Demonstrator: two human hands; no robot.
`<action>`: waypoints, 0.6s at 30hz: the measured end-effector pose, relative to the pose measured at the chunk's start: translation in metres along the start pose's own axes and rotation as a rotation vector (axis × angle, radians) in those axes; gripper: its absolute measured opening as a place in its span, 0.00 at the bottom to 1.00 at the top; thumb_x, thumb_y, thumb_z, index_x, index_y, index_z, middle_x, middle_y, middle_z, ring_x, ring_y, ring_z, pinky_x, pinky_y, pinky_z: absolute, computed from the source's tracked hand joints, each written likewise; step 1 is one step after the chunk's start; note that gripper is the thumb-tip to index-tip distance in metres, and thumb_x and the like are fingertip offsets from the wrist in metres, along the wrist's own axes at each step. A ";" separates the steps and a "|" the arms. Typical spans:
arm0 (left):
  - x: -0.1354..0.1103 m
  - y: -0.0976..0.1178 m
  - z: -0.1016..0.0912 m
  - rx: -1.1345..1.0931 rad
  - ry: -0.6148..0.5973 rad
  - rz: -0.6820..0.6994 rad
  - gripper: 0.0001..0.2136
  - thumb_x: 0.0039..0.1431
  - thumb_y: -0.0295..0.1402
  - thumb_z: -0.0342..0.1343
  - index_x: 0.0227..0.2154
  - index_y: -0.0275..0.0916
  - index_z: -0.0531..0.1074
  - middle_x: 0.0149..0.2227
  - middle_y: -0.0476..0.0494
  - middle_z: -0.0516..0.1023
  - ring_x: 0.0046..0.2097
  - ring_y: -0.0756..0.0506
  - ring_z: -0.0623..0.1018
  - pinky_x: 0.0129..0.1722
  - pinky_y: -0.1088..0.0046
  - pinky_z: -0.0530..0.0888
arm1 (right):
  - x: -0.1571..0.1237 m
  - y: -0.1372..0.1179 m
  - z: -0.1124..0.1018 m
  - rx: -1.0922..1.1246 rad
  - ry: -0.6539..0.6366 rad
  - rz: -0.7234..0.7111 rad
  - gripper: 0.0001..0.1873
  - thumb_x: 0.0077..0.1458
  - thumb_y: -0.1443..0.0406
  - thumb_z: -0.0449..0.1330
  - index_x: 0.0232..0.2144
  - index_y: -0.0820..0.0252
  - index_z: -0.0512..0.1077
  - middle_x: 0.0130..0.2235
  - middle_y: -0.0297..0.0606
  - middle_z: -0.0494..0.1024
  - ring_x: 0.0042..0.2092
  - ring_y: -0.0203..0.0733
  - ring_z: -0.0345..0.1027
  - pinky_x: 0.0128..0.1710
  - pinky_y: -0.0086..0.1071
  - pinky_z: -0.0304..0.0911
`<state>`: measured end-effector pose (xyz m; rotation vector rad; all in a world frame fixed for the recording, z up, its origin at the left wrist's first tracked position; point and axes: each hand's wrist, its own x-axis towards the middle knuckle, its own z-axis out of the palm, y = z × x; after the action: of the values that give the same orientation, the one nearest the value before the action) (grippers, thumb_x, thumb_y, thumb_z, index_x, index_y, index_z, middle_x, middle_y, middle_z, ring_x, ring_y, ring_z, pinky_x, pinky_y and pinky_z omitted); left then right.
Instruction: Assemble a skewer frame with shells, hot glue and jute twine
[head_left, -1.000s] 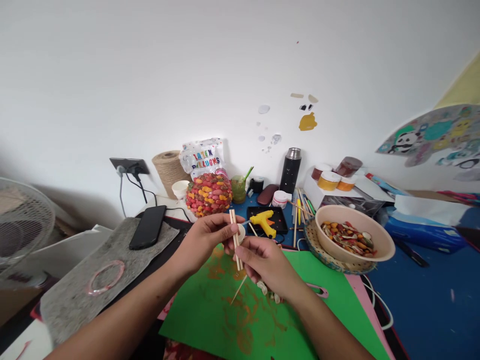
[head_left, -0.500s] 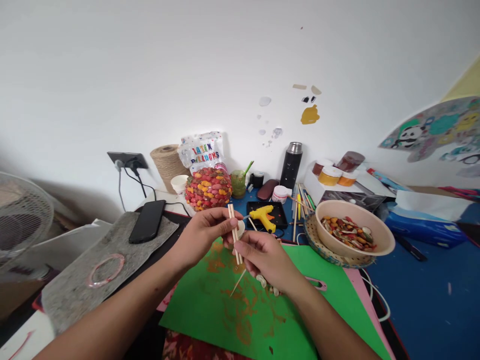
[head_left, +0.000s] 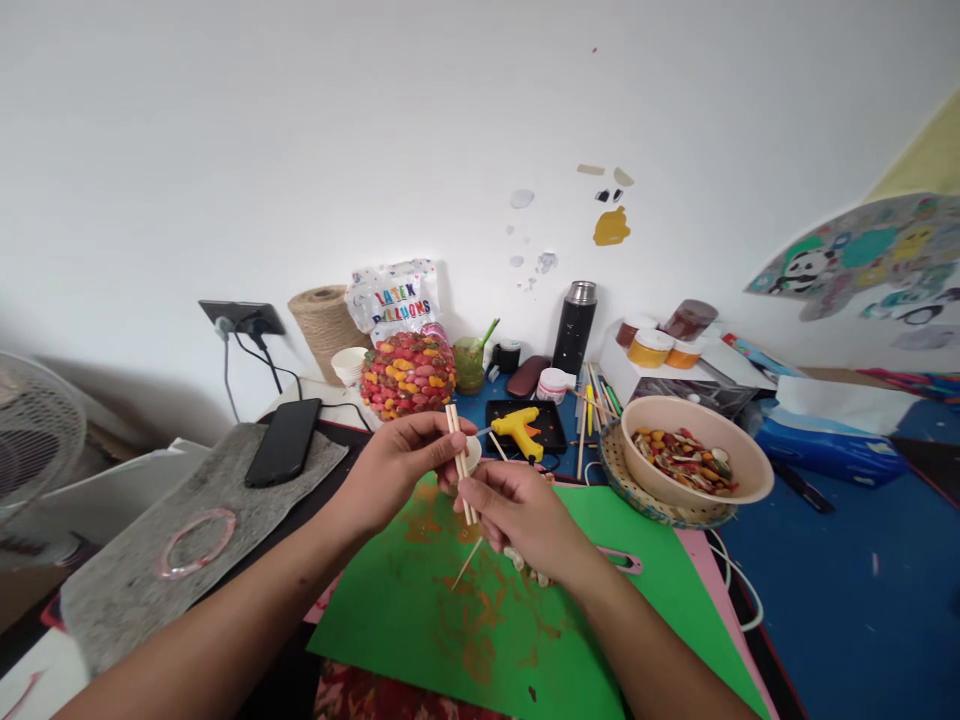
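Between my two hands is a pair of thin pale wooden sticks, like chopsticks, held side by side and nearly upright. My left hand pinches them near the top, thumb in front. Lower down, my right hand grips the same sticks between thumb and fingers. Just behind them a small pale cup shows in part. Below lies a green sheet smeared with orange-brown paint. On it rest a thin stick and several pale shell-like pieces, partly hidden by my right hand.
A yellow glue gun lies on a black tray behind my hands. To the right, a beige bowl of painted pieces stands on a woven tray. A ball of coloured pieces, a black flask and a phone are around.
The view has shifted slightly, so everything sits a little further left. Both hands keep their hold on the sticks with barely any change.
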<state>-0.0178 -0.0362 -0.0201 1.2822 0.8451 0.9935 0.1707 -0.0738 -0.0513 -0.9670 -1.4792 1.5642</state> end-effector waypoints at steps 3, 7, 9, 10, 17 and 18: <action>0.000 0.000 0.000 0.002 0.007 0.003 0.16 0.58 0.43 0.73 0.41 0.36 0.84 0.28 0.47 0.82 0.26 0.51 0.77 0.28 0.76 0.74 | 0.000 0.001 0.000 -0.003 -0.002 0.000 0.31 0.59 0.37 0.63 0.31 0.59 0.74 0.18 0.23 0.63 0.19 0.31 0.56 0.21 0.27 0.51; -0.001 0.002 0.002 0.008 0.006 0.001 0.18 0.56 0.44 0.73 0.41 0.35 0.84 0.27 0.47 0.82 0.26 0.51 0.76 0.28 0.76 0.74 | 0.000 0.000 0.000 -0.021 -0.005 -0.001 0.31 0.60 0.37 0.62 0.31 0.60 0.73 0.18 0.24 0.64 0.18 0.30 0.55 0.21 0.27 0.49; -0.001 0.002 0.001 0.008 0.003 0.000 0.17 0.56 0.44 0.73 0.41 0.36 0.84 0.27 0.47 0.82 0.26 0.51 0.76 0.28 0.76 0.74 | 0.000 -0.001 0.000 -0.014 -0.007 -0.004 0.31 0.59 0.37 0.63 0.30 0.60 0.73 0.18 0.24 0.64 0.18 0.30 0.55 0.20 0.27 0.49; -0.002 0.001 0.001 0.007 0.002 -0.001 0.17 0.57 0.44 0.73 0.42 0.36 0.84 0.27 0.47 0.82 0.27 0.51 0.76 0.28 0.76 0.74 | 0.000 -0.001 0.000 -0.009 -0.010 -0.005 0.31 0.59 0.37 0.63 0.30 0.60 0.73 0.18 0.24 0.64 0.18 0.30 0.54 0.20 0.28 0.48; -0.001 -0.005 -0.004 -0.013 -0.015 -0.015 0.18 0.60 0.44 0.71 0.45 0.37 0.84 0.29 0.46 0.82 0.27 0.50 0.77 0.30 0.75 0.75 | -0.001 0.002 0.000 0.031 -0.030 -0.005 0.29 0.60 0.40 0.64 0.30 0.60 0.73 0.21 0.26 0.67 0.19 0.29 0.56 0.20 0.27 0.48; -0.001 -0.004 -0.004 -0.020 -0.014 -0.019 0.18 0.59 0.45 0.71 0.45 0.36 0.84 0.29 0.46 0.82 0.27 0.50 0.77 0.30 0.75 0.75 | -0.001 0.002 0.000 0.035 -0.031 -0.005 0.28 0.60 0.40 0.64 0.30 0.60 0.73 0.22 0.26 0.68 0.19 0.29 0.56 0.20 0.27 0.48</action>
<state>-0.0212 -0.0358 -0.0249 1.2602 0.8333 0.9752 0.1709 -0.0747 -0.0532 -0.9228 -1.4689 1.6031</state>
